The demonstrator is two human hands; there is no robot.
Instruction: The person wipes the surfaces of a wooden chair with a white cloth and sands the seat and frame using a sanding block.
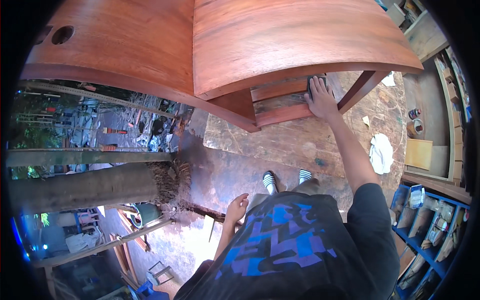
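Note:
A reddish-brown wooden furniture piece (pixel 300 40) with a wide smooth top fills the upper part of the view. My right hand (pixel 322 102) reaches under its near edge, fingers laid over a dark flat pad (pixel 310 86) against the lower wooden part beside a slanted leg (pixel 361 90). The hand hides most of the pad. Below the top, a lower wooden rail (pixel 282 114) runs to the left of that hand. My left hand (pixel 237 207) hangs low by my side, loosely curled with fingers apart and nothing in it.
A worn board (pixel 295 142) lies under the furniture, with a white cloth (pixel 381 154) on its right part. A blue compartment rack (pixel 425 250) stands at lower right, wooden shelving (pixel 450 120) above it. A thick post (pixel 85 187) and a stool (pixel 159 274) are to the left.

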